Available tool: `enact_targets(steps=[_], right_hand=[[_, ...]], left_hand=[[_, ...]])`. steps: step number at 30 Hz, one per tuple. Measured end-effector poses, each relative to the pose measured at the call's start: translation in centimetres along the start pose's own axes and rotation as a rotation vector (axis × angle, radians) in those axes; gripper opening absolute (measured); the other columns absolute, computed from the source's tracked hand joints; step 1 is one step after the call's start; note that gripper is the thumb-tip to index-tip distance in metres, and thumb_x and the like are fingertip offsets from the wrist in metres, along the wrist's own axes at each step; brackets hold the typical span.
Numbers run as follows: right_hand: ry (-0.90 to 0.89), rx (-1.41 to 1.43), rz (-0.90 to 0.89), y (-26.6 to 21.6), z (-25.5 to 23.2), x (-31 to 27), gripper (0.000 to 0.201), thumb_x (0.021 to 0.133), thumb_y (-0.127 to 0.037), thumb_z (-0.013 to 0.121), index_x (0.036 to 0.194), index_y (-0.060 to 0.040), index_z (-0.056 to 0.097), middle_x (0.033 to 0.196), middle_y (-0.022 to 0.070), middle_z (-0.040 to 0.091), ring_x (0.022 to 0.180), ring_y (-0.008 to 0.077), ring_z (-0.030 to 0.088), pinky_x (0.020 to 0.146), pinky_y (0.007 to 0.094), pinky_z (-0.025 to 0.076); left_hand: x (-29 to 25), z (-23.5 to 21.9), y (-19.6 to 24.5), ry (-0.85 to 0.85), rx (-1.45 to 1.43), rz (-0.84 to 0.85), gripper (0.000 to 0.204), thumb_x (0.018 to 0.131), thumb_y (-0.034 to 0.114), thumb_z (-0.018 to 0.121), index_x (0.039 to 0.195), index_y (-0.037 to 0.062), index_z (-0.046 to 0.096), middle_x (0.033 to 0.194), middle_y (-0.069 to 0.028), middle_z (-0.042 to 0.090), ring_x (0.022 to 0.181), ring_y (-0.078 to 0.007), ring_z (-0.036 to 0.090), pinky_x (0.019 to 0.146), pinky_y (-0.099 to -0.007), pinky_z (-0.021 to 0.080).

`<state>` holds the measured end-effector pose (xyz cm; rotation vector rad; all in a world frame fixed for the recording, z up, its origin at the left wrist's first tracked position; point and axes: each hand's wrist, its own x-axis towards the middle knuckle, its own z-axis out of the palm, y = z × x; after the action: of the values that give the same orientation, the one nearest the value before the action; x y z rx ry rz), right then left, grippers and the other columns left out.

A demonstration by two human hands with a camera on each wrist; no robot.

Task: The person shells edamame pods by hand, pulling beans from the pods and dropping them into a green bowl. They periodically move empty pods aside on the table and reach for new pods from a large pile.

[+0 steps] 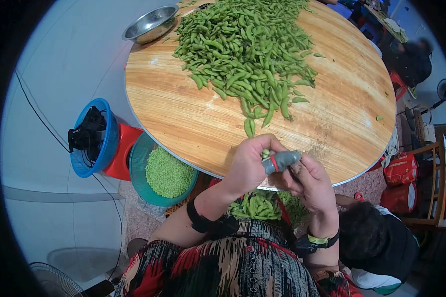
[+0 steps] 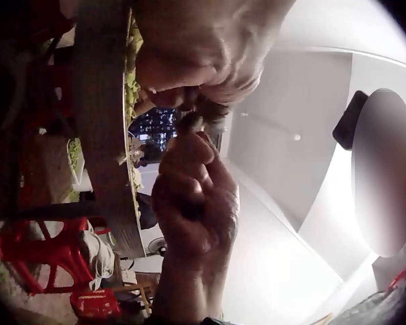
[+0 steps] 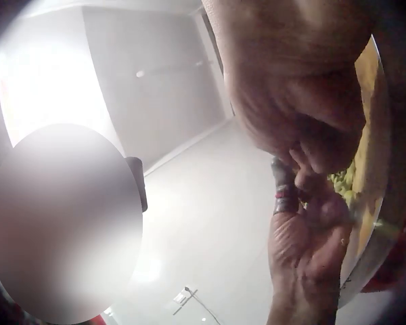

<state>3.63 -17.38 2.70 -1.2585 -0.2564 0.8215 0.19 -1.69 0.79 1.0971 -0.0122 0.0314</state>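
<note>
My left hand (image 1: pixel 248 161) is curled over the near edge of the table. Its thumb wears a grey cover (image 1: pixel 285 161) with a red band. A few green soybeans (image 1: pixel 265 153) show between its fingers. Facing it, my right hand (image 1: pixel 312 180) has its fingers bent, with its fingertips right at the tip of the covered thumb; I cannot tell what they pinch. Both hands meet in the left wrist view, the right hand (image 2: pixel 193 193) below the left hand (image 2: pixel 196 54). Just beyond them lies a large pile of soybean pods (image 1: pixel 248 54), with one loose pod (image 1: pixel 250 127) nearest the hands.
The round wooden table (image 1: pixel 178 114) carries a metal bowl (image 1: pixel 151 24) at its far left. Below its left edge stand a teal basket (image 1: pixel 136 166) of shelled beans and a blue basin (image 1: pixel 86 168) holding black things. More pods (image 1: pixel 256 205) lie below the hands. Another person (image 1: pixel 376 242) is close at right.
</note>
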Motion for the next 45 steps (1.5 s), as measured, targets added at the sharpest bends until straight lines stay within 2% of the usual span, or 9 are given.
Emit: enact_targets(steps=[8, 11, 18, 22, 25, 27, 33, 38, 45], right_hand=[[-0.228, 0.616, 0.108, 0.7, -1.2, 0.6, 0.018, 0.093, -0.017, 0.045, 0.099, -0.0018, 0.053, 0.063, -0.0014, 0.05, 0.041, 0.0008, 0.031, 0.038, 0.015, 0.025], [0.239, -0.148, -0.174, 1.4, -0.6, 1.2, 0.015, 0.09, -0.012, 0.047, 0.094, -0.0016, 0.057, 0.061, -0.0027, 0.052, 0.046, 0.0011, 0.039, 0.041, 0.0166, 0.03], [0.154, -0.481, -0.008, -1.1, -4.6, 1.4, 0.014, 0.089, -0.014, 0.049, 0.088, -0.0021, 0.056, 0.062, -0.0018, 0.052, 0.051, 0.0062, 0.043, 0.049, 0.023, 0.038], [1.053, -1.206, -0.344, -5.3, -17.1, 3.7, 0.029, 0.086, -0.021, 0.048, 0.089, 0.0052, 0.06, 0.062, 0.0151, 0.059, 0.06, 0.0243, 0.06, 0.056, 0.0346, 0.046], [1.36, -1.502, -0.135, -8.0, -24.2, 4.6, 0.036, 0.085, -0.029, 0.052, 0.09, 0.0054, 0.062, 0.075, 0.0232, 0.063, 0.074, 0.0355, 0.063, 0.065, 0.041, 0.048], [1.296, -1.526, 0.09, -9.2, -24.2, 4.9, 0.037, 0.081, -0.03, 0.054, 0.087, 0.0058, 0.063, 0.085, 0.0289, 0.061, 0.085, 0.041, 0.06, 0.073, 0.045, 0.047], [0.992, -1.603, -0.178, -7.5, -20.0, 5.6, 0.026, 0.076, -0.019, 0.054, 0.088, 0.0021, 0.063, 0.083, 0.0261, 0.062, 0.078, 0.0391, 0.061, 0.069, 0.0424, 0.048], [0.349, -0.256, -0.105, -4.5, -7.7, 3.9, 0.013, 0.084, -0.014, 0.059, 0.091, -0.0034, 0.058, 0.061, -0.0021, 0.05, 0.051, 0.0046, 0.045, 0.044, 0.018, 0.034], [-0.088, 0.257, 0.03, 0.1, -1.2, 1.3, 0.014, 0.09, -0.018, 0.051, 0.09, -0.0042, 0.051, 0.057, -0.0022, 0.045, 0.042, 0.0017, 0.032, 0.038, 0.0167, 0.023]], left_hand=[[0.7, -0.2, -0.6, -0.142, 0.101, 0.13, 0.012, 0.079, 0.004, 0.065, 0.088, 0.0016, 0.057, 0.081, -0.0034, 0.059, 0.069, -0.0079, 0.055, 0.059, -0.0206, 0.044], [0.6, 0.8, -0.8, 0.016, 0.018, -0.077, 0.012, 0.082, 0.005, 0.061, 0.093, 0.0011, 0.056, 0.081, -0.002, 0.058, 0.073, -0.0083, 0.055, 0.063, -0.0215, 0.044], [1.5, 0.7, -2.0, 0.152, 0.275, -0.023, 0.014, 0.085, 0.002, 0.055, 0.099, 0.0007, 0.056, 0.079, -0.0006, 0.056, 0.064, -0.0047, 0.049, 0.055, -0.017, 0.038], [1.3, 1.0, -1.2, 0.121, 0.094, -0.101, 0.02, 0.087, 0.001, 0.048, 0.105, -0.0004, 0.057, 0.075, -0.0001, 0.052, 0.062, -0.0049, 0.045, 0.052, -0.0168, 0.032], [1.0, 1.1, -1.2, 0.053, 0.089, -0.124, 0.023, 0.086, -0.001, 0.048, 0.107, -0.002, 0.057, 0.077, -0.0006, 0.052, 0.067, -0.0054, 0.045, 0.056, -0.0167, 0.033], [0.7, 1.0, -1.3, 0.023, 0.098, -0.132, 0.024, 0.085, -0.003, 0.049, 0.108, -0.0027, 0.057, 0.078, -0.0004, 0.051, 0.069, -0.0058, 0.046, 0.058, -0.0165, 0.035], [0.8, 0.7, -1.2, -0.068, 0.038, -0.085, 0.03, 0.081, -0.003, 0.06, 0.111, -0.004, 0.057, 0.083, -0.0013, 0.055, 0.074, -0.0065, 0.05, 0.065, -0.0172, 0.04], [0.0, 0.4, -0.6, -0.234, -0.198, -0.276, 0.026, 0.087, 0.005, 0.056, 0.113, 0.0008, 0.058, 0.083, -0.0012, 0.057, 0.064, -0.0037, 0.047, 0.057, -0.0174, 0.039], [-0.7, -1.0, -0.7, -0.027, -0.447, -0.164, 0.02, 0.084, -0.001, 0.052, 0.104, 0.0013, 0.055, 0.089, -0.0029, 0.059, 0.063, -0.0018, 0.045, 0.048, -0.0127, 0.03]])
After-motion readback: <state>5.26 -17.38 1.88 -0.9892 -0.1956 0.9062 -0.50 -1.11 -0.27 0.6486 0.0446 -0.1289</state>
